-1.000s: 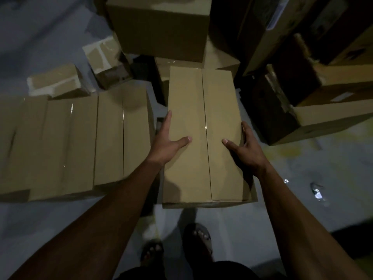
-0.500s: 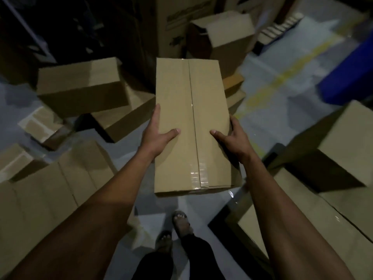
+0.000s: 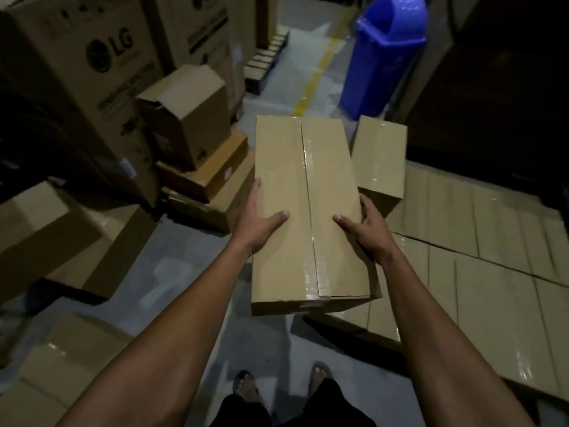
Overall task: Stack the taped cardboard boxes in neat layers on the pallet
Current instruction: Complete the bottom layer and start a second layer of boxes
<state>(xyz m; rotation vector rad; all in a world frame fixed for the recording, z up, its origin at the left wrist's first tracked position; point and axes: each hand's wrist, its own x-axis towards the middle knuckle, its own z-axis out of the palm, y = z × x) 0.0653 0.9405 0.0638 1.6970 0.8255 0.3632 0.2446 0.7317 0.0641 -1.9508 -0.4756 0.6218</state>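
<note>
The left hand (image 3: pixel 257 224) lays its thumb flat across the top of the long taped box (image 3: pixel 308 211) while its fingers wrap down the left side; the right hand (image 3: pixel 365 231) mirrors it, thumb on top, fingers curled over the right edge. Both hands grasp the box and hold it in the air in front of the person, above the grey floor (image 3: pixel 184 257). The box is plain brown cardboard, rectangular, with a glossy strip of clear tape running down its centre seam and folding over the near end. To the right and below lies a flat layer of similar taped boxes (image 3: pixel 477 272), side by side, and one more box (image 3: pixel 380 155) sits on top of that layer just beyond the carried box. On the left stand tall printed cartons (image 3: pixel 101 57), a small carton with loose flaps (image 3: pixel 187 115) and scattered boxes. A blue plastic bin (image 3: pixel 385 53) stands farther off.
</note>
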